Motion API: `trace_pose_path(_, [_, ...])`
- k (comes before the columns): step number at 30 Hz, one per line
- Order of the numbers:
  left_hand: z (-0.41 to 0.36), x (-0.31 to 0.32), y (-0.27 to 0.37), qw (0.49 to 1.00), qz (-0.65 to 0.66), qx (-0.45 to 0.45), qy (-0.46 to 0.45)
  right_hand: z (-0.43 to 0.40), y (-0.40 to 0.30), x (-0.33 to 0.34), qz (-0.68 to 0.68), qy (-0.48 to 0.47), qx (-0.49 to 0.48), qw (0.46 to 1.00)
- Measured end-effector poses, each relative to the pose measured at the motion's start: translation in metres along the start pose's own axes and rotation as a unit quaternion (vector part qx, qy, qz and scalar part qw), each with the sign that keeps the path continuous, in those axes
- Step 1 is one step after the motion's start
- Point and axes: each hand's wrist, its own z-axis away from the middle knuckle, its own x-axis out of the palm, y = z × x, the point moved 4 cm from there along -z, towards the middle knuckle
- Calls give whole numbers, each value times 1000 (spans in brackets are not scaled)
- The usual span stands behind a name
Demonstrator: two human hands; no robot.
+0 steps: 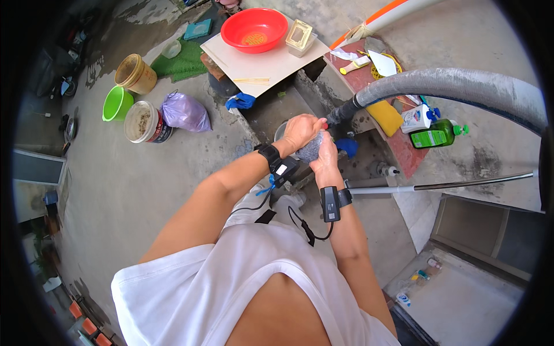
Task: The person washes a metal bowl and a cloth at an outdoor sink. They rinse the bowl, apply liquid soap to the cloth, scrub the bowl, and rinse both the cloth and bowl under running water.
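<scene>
Both hands meet at the end of a thick grey hose, over a sunken concrete basin. My left hand (301,131) is closed around the red tap handle or a small red part there; its fingers hide most of it. A grey fuzzy cloth or scrubbing pad (310,148) sits between the hands, and my right hand (325,154) grips it from the right side. Part of a pale round bowl (280,130) shows behind my left wrist. Blue cloth (347,147) lies just right of my right hand.
A red basin (254,31) and plastic containers (299,39) stand on a pale board (259,69). Right are a yellow sponge (385,118), a green soap bottle (433,137) and the thick hose (450,84). Buckets (140,122) and a purple bag (186,111) stand left.
</scene>
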Motion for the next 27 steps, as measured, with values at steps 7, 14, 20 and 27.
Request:
trace_pose_path(7, [14, 8, 37, 996, 45, 69, -16, -9, 6, -35, -54, -67, -12, 996])
trace_pose_path(14, [25, 12, 78, 985, 115, 125, -10, -7, -10, -44, -21, -79, -8, 997])
trace_pose_path(20, [-10, 35, -22, 935, 215, -282, -19, 30, -21, -23, -100, -144, 25, 984])
trace_pose_path(27, [23, 39, -27, 751, 473, -458, 54, 31, -14, -35, -58, -98, -28, 993])
